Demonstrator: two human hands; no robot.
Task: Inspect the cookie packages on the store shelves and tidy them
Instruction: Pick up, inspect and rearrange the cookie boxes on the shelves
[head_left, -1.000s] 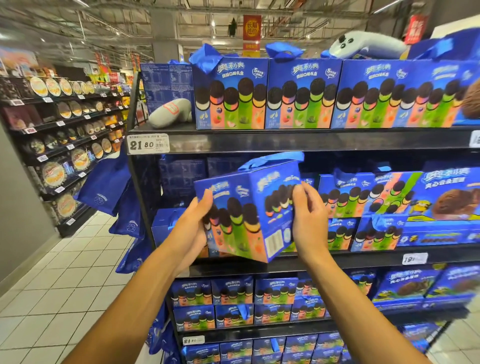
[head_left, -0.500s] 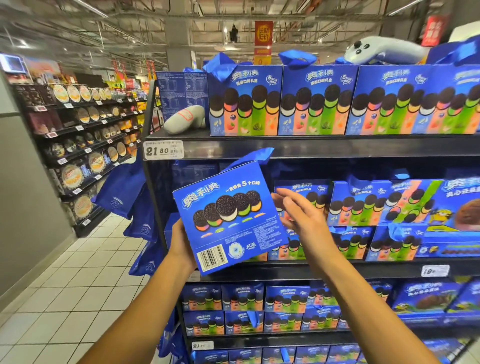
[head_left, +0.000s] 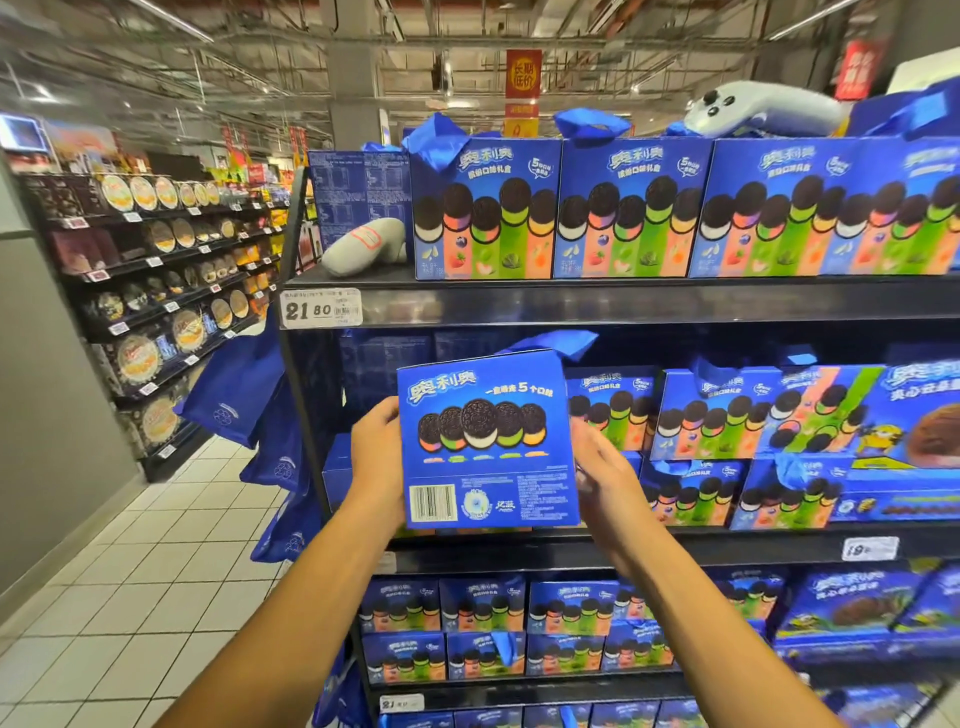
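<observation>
I hold a blue cookie gift box (head_left: 485, 441) upright in front of the middle shelf (head_left: 675, 545), its side panel with five cookies and a barcode facing me. My left hand (head_left: 376, 454) grips its left edge. My right hand (head_left: 605, 470) holds its right edge, with the fingers behind the box. Several matching blue boxes (head_left: 701, 410) fill the middle shelf to the right, partly stacked in two layers. More boxes (head_left: 634, 208) line the top shelf, and smaller ones (head_left: 483, 605) stand on the shelf below.
Two grey controllers lie on the top shelf, one (head_left: 363, 247) at its left end and one (head_left: 758, 114) on the boxes. Blue bags (head_left: 234, 400) hang off the shelf's left end. A tiled aisle (head_left: 104, 597) and racks of round tins (head_left: 156, 270) lie to the left.
The box has been turned from its corner view and tilted pose to upright with the barcode panel squarely facing me. My right hand moved from open beside it to holding its right edge.
</observation>
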